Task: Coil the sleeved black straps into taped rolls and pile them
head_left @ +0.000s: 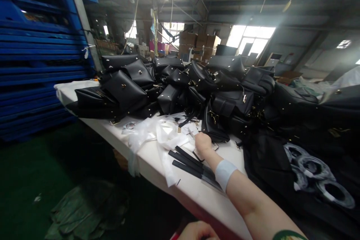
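Observation:
My right hand (203,143) reaches far out over the white table (180,189), a white band on its wrist. Its fingers curl down onto small metal parts beside a black bag strap (213,131), and they are hidden behind the back of the hand. Just left of the wrist lie several flat black strips (188,162). Crumpled white wrapping (159,134) lies further left. Only the top of my left hand (197,231) shows at the bottom edge, and whatever it may hold is out of view.
A big heap of black handbags (197,82) fills the back of the table. Clear packets of coiled parts (319,174) lie on black cloth at the right. Blue pallets (36,45) are stacked at the left. Green sacks (87,210) lie on the floor.

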A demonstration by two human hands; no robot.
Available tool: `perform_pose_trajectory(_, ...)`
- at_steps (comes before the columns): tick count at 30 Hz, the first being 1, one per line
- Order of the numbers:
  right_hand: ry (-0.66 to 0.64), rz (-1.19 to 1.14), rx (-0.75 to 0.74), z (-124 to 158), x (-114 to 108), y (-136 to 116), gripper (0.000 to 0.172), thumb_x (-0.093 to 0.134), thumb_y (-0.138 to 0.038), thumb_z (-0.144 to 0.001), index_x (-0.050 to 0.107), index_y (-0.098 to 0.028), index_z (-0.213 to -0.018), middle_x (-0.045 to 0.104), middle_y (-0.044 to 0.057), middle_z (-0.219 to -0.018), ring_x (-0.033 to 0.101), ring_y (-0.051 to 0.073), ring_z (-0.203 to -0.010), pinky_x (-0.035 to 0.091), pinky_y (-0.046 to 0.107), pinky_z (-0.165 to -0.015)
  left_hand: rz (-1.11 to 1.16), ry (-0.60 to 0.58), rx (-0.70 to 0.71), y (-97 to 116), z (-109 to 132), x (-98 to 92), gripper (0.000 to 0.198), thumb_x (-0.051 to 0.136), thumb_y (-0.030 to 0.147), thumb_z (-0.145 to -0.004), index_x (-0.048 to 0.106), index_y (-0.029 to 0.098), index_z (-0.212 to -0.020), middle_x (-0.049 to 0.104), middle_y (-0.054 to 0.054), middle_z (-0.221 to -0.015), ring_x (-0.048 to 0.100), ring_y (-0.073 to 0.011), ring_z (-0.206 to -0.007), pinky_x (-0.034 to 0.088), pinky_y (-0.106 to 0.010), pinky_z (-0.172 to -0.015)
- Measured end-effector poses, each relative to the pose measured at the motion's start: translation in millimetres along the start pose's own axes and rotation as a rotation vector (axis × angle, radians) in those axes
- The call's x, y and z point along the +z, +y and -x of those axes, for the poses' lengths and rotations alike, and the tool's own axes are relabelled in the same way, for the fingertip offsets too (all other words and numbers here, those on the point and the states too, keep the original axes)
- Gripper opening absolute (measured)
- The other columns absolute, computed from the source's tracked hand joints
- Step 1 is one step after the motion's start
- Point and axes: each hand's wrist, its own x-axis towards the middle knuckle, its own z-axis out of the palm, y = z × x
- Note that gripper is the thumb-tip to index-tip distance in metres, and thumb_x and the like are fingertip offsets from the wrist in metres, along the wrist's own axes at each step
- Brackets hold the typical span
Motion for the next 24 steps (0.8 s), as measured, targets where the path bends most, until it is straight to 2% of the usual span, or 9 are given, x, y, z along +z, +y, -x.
perform_pose_trajectory(5,0.081,-0.126,0.07,4,1,1,0.03,0.048,-0.025,-0.095,0.074,-0.011,-0.095,0.073,0.019,-0.095,0.07,0.024,-0.09,0.05,0.026,-0.076,-0.038,0.004,-0.014,7,3,1.6,0.069,0.047,0.077,-0.078,0.078,0.017,-0.091,0.077,-0.009,-0.097,0.07,-0.0232,-0.092,0.052,-0.027,-0.084)
perform_pose_trajectory(7,0.127,-0.177,0.078,8,-4,2,0.029,0.048,-0.027,-0.095,0.073,-0.013,-0.094,0.073,0.017,-0.097,0.07,0.025,-0.091,0.049,0.027,-0.076,-0.046,0.028,0.018,8,5,1.9,0.066,0.047,0.073,-0.081,0.078,0.016,-0.094,0.077,-0.01,-0.097,0.07,-0.023,-0.092,0.051,-0.026,-0.083)
perform_pose_trajectory(10,0.207,-0.263,0.086,20,-17,5,0.029,0.041,-0.023,-0.098,0.068,-0.012,-0.101,0.07,0.018,-0.107,0.068,0.024,-0.097,0.048,0.028,-0.078,-0.032,0.016,0.07,12,9,3.1,0.068,0.043,0.072,-0.084,0.076,0.015,-0.099,0.076,-0.011,-0.097,0.069,-0.0229,-0.091,0.051,-0.027,-0.081)
perform_pose_trajectory(12,0.214,-0.328,0.092,41,-24,12,0.03,0.035,-0.023,-0.1,0.062,-0.014,-0.108,0.071,0.014,-0.104,0.069,0.02,-0.092,0.047,0.025,-0.077,0.018,0.035,0.031,17,12,5.1,0.067,0.041,0.07,-0.086,0.075,0.015,-0.102,0.075,-0.011,-0.097,0.068,-0.0224,-0.089,0.051,-0.028,-0.081)
perform_pose_trajectory(16,0.163,-0.622,0.03,117,-23,38,0.022,0.035,-0.024,-0.099,0.056,-0.019,-0.108,0.071,0.002,-0.085,0.064,0.011,-0.064,0.045,0.021,-0.066,0.201,0.084,-0.154,29,17,9.4,0.06,0.048,0.065,-0.084,0.073,0.013,-0.101,0.073,-0.008,-0.084,0.065,-0.0186,-0.071,0.052,-0.029,-0.07)
perform_pose_trajectory(18,0.219,-0.771,0.017,165,-20,56,0.016,0.044,-0.024,-0.094,0.057,-0.018,-0.102,0.07,0.001,-0.082,0.059,0.012,-0.059,0.043,0.022,-0.062,0.292,0.05,-0.213,29,15,10.8,0.061,0.055,0.065,-0.079,0.072,0.012,-0.102,0.072,-0.008,-0.084,0.062,-0.0165,-0.064,0.051,-0.029,-0.065)
perform_pose_trajectory(20,0.257,-0.816,0.036,211,-18,76,0.014,0.053,-0.028,-0.089,0.061,-0.017,-0.092,0.068,0.002,-0.079,0.055,0.013,-0.059,0.04,0.023,-0.06,0.38,0.012,-0.269,26,8,13.3,0.061,0.058,0.065,-0.078,0.072,0.011,-0.102,0.071,-0.007,-0.079,0.061,-0.0156,-0.06,0.05,-0.028,-0.061)
perform_pose_trajectory(22,0.203,-0.821,0.064,253,-18,94,0.019,0.058,-0.035,-0.086,0.063,-0.017,-0.082,0.067,0.002,-0.074,0.054,0.013,-0.06,0.038,0.023,-0.058,0.445,-0.025,-0.306,21,1,17.7,0.058,0.06,0.062,-0.078,0.071,0.012,-0.102,0.071,-0.007,-0.077,0.06,-0.0146,-0.057,0.05,-0.027,-0.059)
perform_pose_trajectory(24,0.093,-0.831,0.096,290,-20,107,0.025,0.063,-0.039,-0.083,0.063,-0.017,-0.073,0.065,0.001,-0.067,0.053,0.013,-0.058,0.036,0.023,-0.056,0.479,-0.054,-0.325,19,-6,23.4,0.053,0.061,0.059,-0.078,0.072,0.011,-0.1,0.072,-0.006,-0.076,0.06,-0.0135,-0.055,0.049,-0.026,-0.058)
